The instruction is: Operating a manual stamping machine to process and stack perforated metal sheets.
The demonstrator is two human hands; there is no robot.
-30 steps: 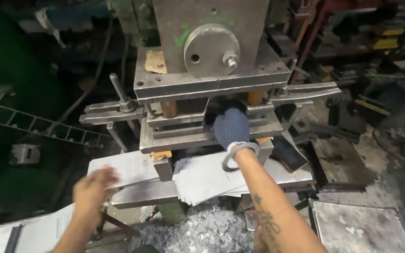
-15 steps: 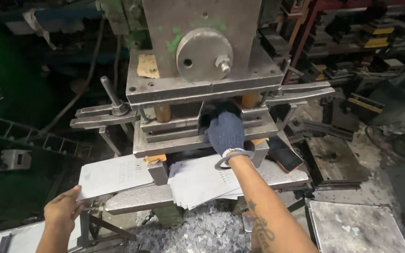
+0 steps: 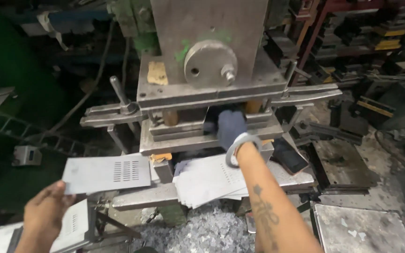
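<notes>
Grey sheet-metal plate (image 3: 103,174) with a block of punched slots sits lower left of centre, held flat and level, its right end just beside the press bed. Left hand (image 3: 44,216) at the lower left grips its near left corner, thumb on top, remaining fingers under the sheet and hidden. Below that hand, another slotted plate (image 3: 73,225) lies on a stack at the bottom left edge.

Right hand (image 3: 230,127), in a dark blue glove with a pale cuff, reaches into the gap between the upper and lower die blocks at frame centre. Fingertips are inside the gap, so can't tell if they are spread or pinching anything. Bare tattooed forearm runs down to the bottom right.

Under that forearm: fanned stack of pale blanks (image 3: 209,180) on the steel press bed (image 3: 141,197), overhanging its front edge. Press (image 3: 202,70) fills the upper centre, round steel disc (image 3: 210,63) on its face, lever handle (image 3: 119,95) sticking up at its left. Dark phone (image 3: 289,156) rests on the bed's right end. Metal punch scrap (image 3: 207,232) is heaped on the floor at bottom centre. Flat steel plate (image 3: 364,229) at lower right.
</notes>
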